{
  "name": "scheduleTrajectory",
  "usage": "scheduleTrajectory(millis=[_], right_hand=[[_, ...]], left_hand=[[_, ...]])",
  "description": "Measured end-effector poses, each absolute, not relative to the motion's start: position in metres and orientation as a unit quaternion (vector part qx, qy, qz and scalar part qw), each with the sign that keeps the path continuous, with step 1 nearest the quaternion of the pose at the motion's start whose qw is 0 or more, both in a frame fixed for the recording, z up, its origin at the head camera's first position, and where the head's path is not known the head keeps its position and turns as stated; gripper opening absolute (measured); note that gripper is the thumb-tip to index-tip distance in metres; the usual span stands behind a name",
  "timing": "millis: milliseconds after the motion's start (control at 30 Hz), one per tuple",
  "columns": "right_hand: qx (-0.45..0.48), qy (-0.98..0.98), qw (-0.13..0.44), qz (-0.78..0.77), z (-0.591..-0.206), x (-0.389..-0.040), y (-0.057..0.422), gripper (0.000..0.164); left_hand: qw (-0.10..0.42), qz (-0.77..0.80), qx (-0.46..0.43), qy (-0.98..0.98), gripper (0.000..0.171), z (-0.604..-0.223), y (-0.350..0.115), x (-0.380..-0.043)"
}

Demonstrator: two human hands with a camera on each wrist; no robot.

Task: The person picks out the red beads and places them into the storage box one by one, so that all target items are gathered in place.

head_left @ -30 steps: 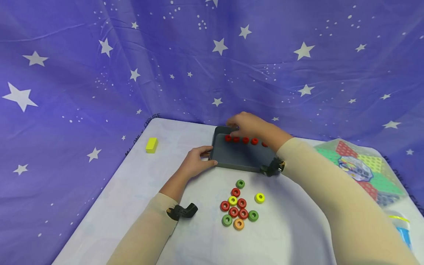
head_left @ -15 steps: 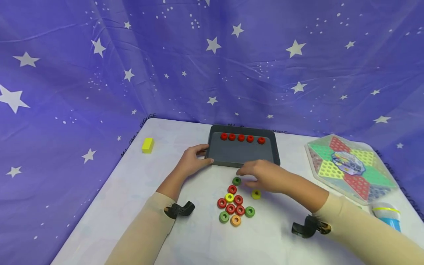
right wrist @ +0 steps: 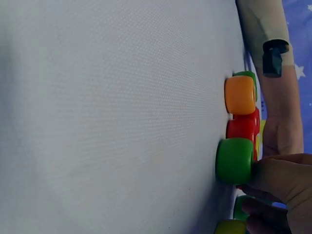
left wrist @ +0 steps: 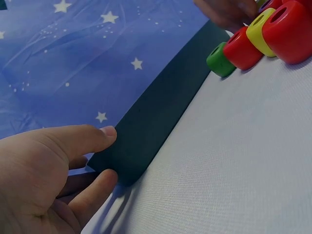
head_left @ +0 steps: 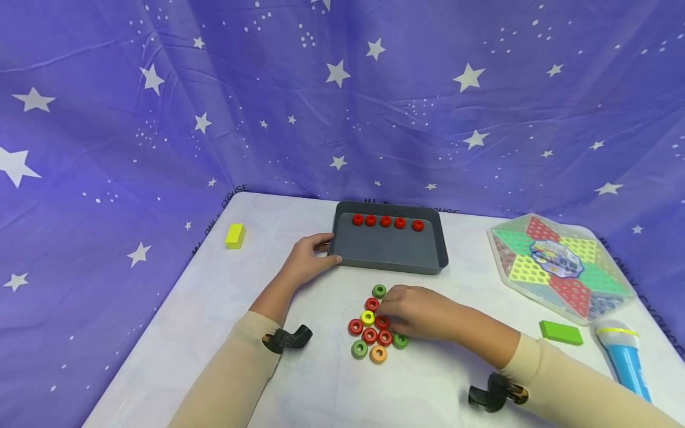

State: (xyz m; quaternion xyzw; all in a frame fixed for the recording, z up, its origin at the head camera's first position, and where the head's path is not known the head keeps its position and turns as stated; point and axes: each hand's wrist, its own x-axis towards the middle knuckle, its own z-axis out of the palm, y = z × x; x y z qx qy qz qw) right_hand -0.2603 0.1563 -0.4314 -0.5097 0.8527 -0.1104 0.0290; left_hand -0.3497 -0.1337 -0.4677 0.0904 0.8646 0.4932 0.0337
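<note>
- Grip at the corner: the left hand spanned the near left corner of the grey tray, thumb at the near wall and fingers against the left side, spread no wider than the corner between them.
- Among the loose rings, the right hand reached down with bent fingers, their tips beside a red ring. Whether they had pinched it could not be told: the hand covered part of it from above, and a green ring partly blocked the right wrist view.
- Inside the tray, five red rings lay in a row along the far side, spaced apart, with bare floor in front of them.
- On the table near the tray, five more red ones sat in a tight cluster with a yellow ring, green ones and an orange ring.
- As a judgement, the step in hand was choosing and picking a ring from the cluster while the other hand steadied the tray.
- What the move seemed to call for next was a sure pinch on one ring, a straight lift that spared its close neighbours, then a carry over the near wall.
</note>
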Motion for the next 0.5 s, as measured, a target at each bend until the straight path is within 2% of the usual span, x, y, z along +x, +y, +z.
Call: scheduleTrajectory(millis=[500], right_hand=[[-0.511, 0.851, 0.04, -0.115, -0.4307, -0.2647, 0.1582, 0.027]], left_hand=[[0.039, 0.497, 0.089, 0.862, 0.067, -0.4663, -0.1341, -0.3487]])
